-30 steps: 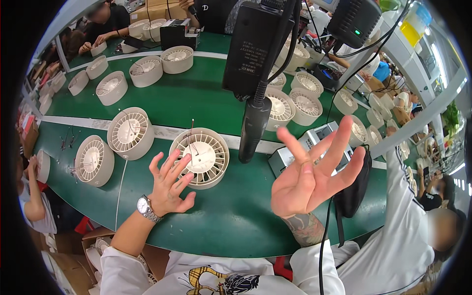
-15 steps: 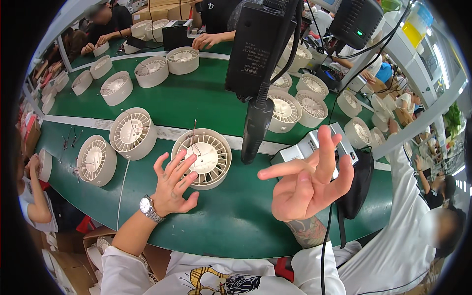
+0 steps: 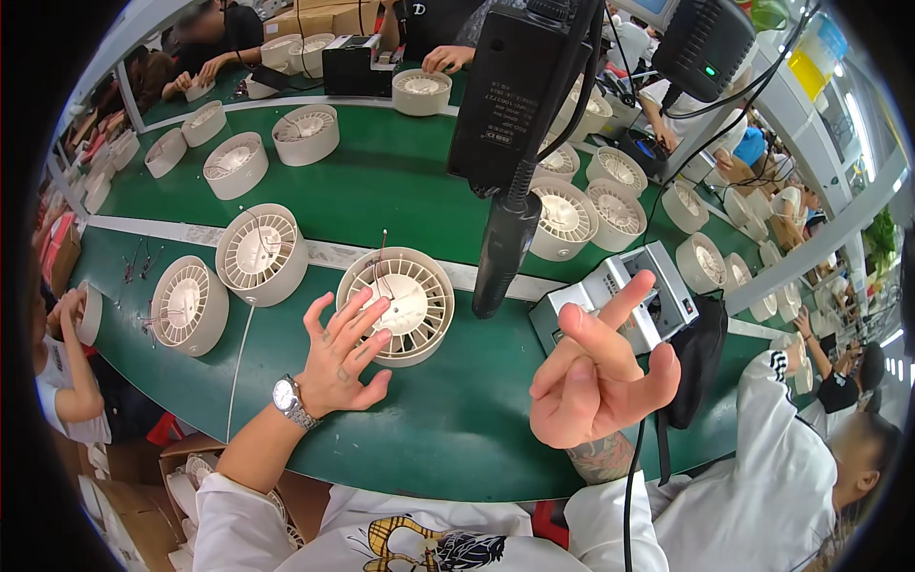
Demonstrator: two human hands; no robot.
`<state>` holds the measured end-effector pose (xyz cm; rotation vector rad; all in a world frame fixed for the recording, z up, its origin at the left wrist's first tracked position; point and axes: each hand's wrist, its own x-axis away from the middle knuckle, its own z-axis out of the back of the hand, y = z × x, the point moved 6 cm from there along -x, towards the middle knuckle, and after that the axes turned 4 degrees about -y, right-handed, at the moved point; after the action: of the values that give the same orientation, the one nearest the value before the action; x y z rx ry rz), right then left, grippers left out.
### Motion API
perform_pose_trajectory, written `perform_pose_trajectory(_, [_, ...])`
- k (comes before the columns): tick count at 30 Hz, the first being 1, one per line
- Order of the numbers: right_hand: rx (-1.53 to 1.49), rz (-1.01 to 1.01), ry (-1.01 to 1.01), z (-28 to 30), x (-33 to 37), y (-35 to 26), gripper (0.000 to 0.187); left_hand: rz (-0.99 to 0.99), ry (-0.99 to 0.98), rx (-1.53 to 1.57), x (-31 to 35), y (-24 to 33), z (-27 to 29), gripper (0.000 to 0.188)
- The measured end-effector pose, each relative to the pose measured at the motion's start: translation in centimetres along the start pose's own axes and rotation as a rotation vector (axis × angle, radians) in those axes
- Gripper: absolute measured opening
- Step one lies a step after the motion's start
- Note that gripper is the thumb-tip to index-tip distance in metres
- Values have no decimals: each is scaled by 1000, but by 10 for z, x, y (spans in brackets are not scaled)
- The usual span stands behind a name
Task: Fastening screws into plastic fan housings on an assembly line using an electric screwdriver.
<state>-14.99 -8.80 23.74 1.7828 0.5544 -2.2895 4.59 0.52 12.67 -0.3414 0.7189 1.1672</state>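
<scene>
A round cream fan housing (image 3: 437, 334), ribbed inside and with thin wires standing up from it, lies on the green table in front of me. My left hand (image 3: 345, 355), with a watch on its wrist, rests at the housing's lower left, fingers spread; the fingertips overlap its rim. My right hand (image 3: 602, 381) is raised to the right of the housing, palm turned up. Some of its fingers stick out and others curl; I see nothing held in it. Between the hands, farther off, hangs a black electric screwdriver (image 3: 500, 253).
A grey-white boxy device (image 3: 620, 296) sits behind my right hand, a black bag (image 3: 694, 372) beside it. Two more housings (image 3: 261, 255) lie to the left, with loose wires (image 3: 141, 262). A black power box (image 3: 510, 105) hangs overhead. Co-workers and several housings surround the table.
My right hand's fingers have drawn closer together and the hand has dipped slightly. My left hand stays nearly still. Across the table, a co-worker's housing has shifted right; the person at right has moved.
</scene>
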Motion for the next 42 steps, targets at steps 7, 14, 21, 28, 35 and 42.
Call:
perform_pose_trajectory(7, [-185, -21, 61, 1, 0, 3, 66, 4, -4, 10, 0, -1, -1, 68])
perform_pose_trajectory(14, [-246, -61, 74, -4, -1, 0, 68, 10, -20, 19, 1, -3, -2, 68])
perform_pose_trajectory(21, [-322, -92, 81, -8, -5, -4, 67, 16, -38, 19, 1, -5, -1, 67])
perform_pose_trajectory(28, [-274, -94, -8, -12, -3, -5, 77, 17, -47, 21, 1, -6, -2, 66])
perform_pose_trajectory(35, [-242, -79, -70, -14, -5, -5, 76, 22, -59, 16, 1, -5, -2, 65])
perform_pose_trajectory(42, [-274, -95, -53, -14, -3, -3, 79, 34, -85, 14, 0, -6, -3, 63])
